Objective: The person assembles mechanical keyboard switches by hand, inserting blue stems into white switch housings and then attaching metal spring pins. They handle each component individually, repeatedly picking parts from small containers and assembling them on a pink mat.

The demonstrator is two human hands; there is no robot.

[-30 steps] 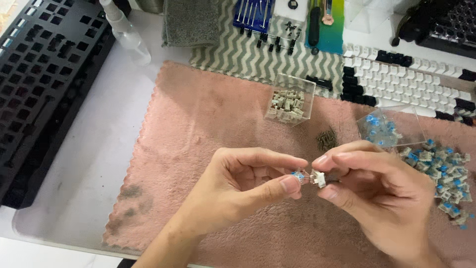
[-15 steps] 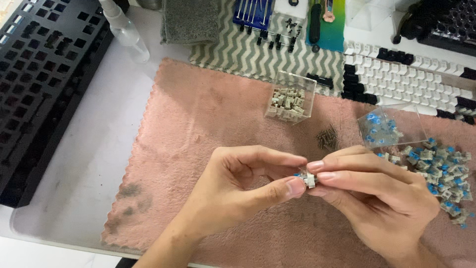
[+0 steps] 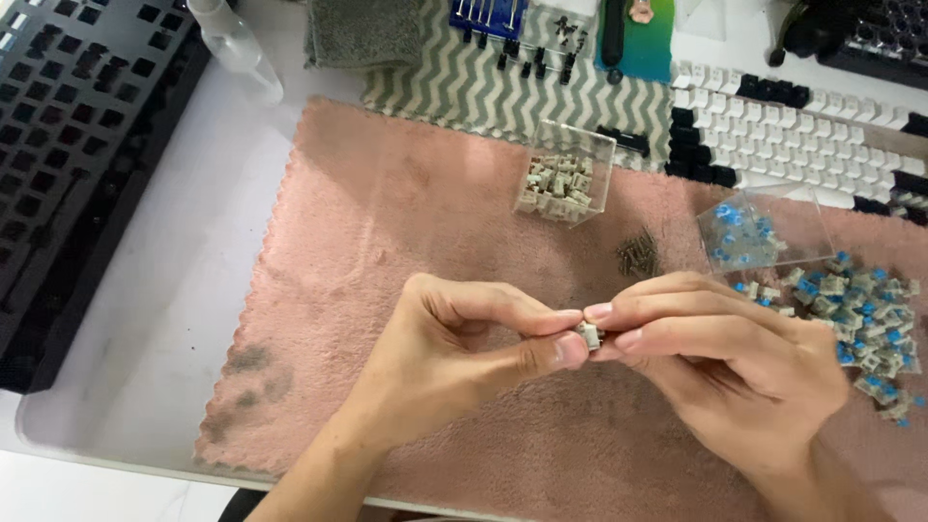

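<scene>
On the cloth (image 3: 387,222): switch box (image 3: 565,174) at its far edge, loose switches (image 3: 851,319) on its right; keyboard plate (image 3: 77,145) left of it.

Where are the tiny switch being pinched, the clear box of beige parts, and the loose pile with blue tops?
small switch (image 3: 589,334), head view, its pale body between both hands' fingertips
clear box (image 3: 592,164), head view, right wall
blue-topped pile (image 3: 860,309), head view, middle

The towel (image 3: 406,222) is dusty pink with grey smudges. The mat (image 3: 464,87) carries a grey-and-white zigzag. The loose switches (image 3: 860,314) are blue and beige; the keycaps (image 3: 793,130) are white and black, and the keyboard frame (image 3: 68,126) is black.
</scene>
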